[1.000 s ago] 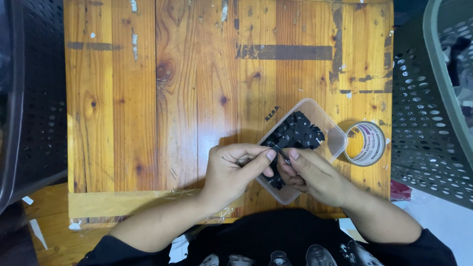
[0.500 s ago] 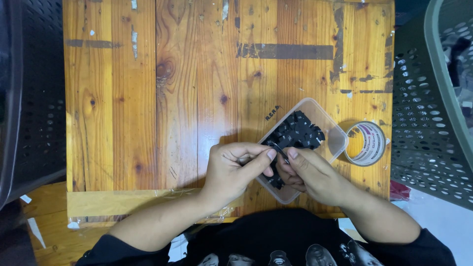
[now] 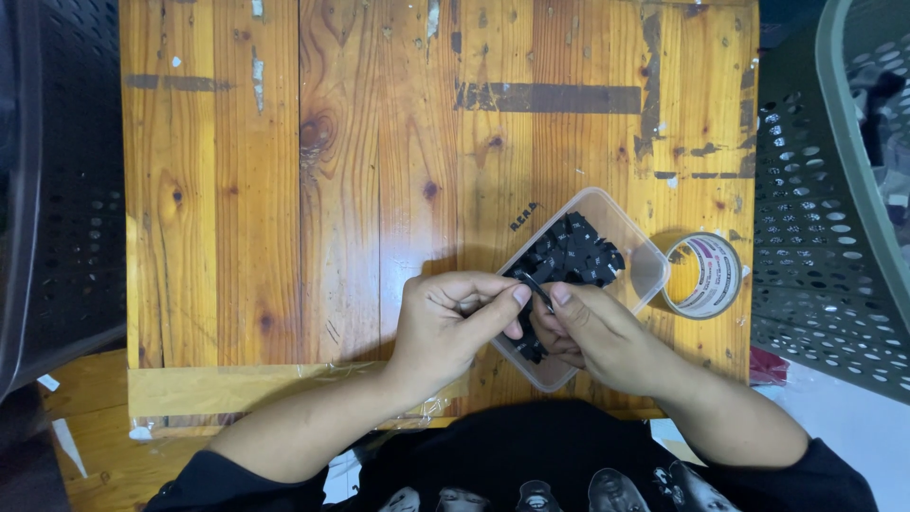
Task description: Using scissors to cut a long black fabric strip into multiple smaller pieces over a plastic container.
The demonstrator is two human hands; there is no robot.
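Left hand (image 3: pixel 445 322) and right hand (image 3: pixel 597 337) pinch one small black part (image 3: pixel 534 287) between fingertips over the clear tub (image 3: pixel 645 265), keeping spares contained.

My worn wooden table (image 3: pixel 313 190), streaked with old tape marks, carries a clear plastic tub (image 3: pixel 647 265) of small black parts (image 3: pixel 573 251) and a tape roll (image 3: pixel 706 275) just beside it.
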